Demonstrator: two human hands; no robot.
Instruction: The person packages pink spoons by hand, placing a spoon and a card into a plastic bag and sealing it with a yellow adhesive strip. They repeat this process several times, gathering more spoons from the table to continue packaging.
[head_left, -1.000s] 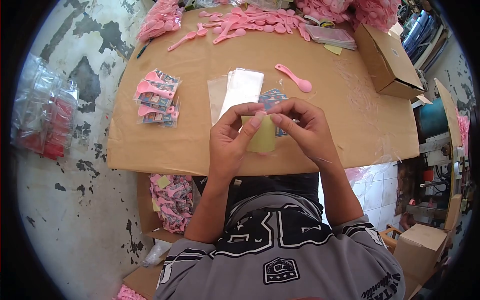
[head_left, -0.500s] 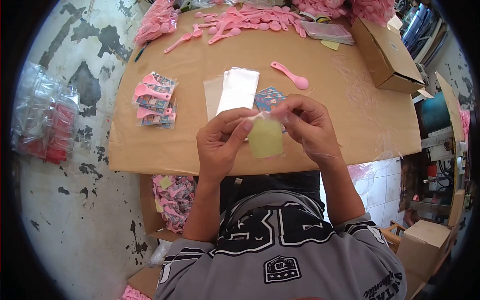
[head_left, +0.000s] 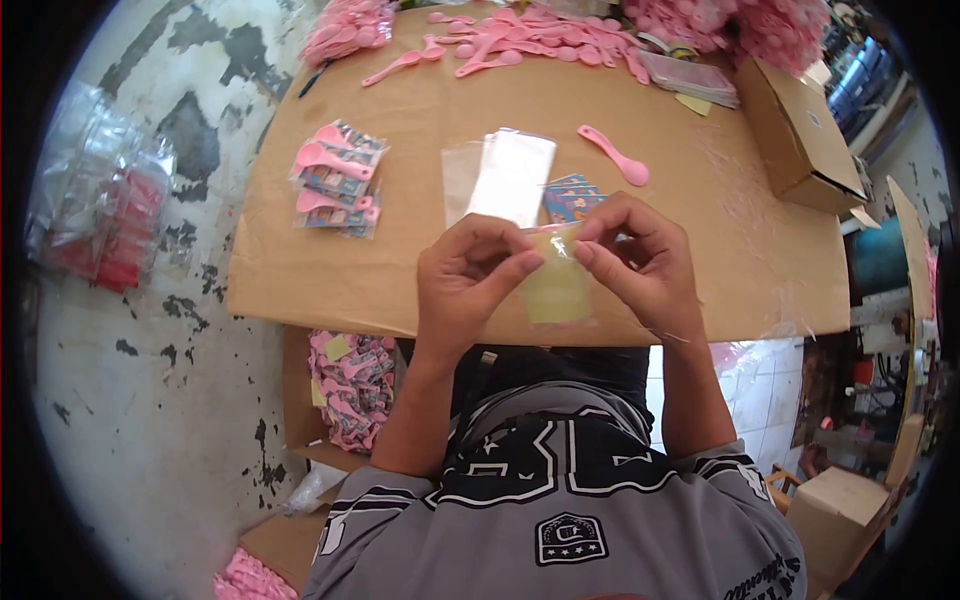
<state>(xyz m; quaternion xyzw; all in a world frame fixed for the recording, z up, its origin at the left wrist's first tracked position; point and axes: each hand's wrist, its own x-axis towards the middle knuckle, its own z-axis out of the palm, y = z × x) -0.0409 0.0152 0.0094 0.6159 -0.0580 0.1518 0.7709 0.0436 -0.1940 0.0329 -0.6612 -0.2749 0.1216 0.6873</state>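
Between my two hands hangs a small clear bag (head_left: pixel 558 290) with a pale yellow-green sheet in it. My left hand (head_left: pixel 480 275) pinches its top left corner, and my right hand (head_left: pixel 640 262) pinches the top right. Just behind the hands lie blue printed cards (head_left: pixel 572 198) and a stack of clear and white bags (head_left: pixel 515 175). A single pink spoon (head_left: pixel 612 155) rests beyond my right hand. On the left of the table are packed pink spoons with printed cards (head_left: pixel 338 180) in clear bags.
Loose pink spoons (head_left: pixel 540 38) are heaped along the far edge of the brown table (head_left: pixel 400 270). A cardboard box (head_left: pixel 805 135) stands at the right edge. Below the table on the left, an open box holds packed spoons (head_left: pixel 352 390). Plastic scraps lie on the right.
The view has shifted, so the table's things appear farther right. The fingers of my right hand have closed on the bag's top corner, and the bag's top edge is now stretched flat between my hands.
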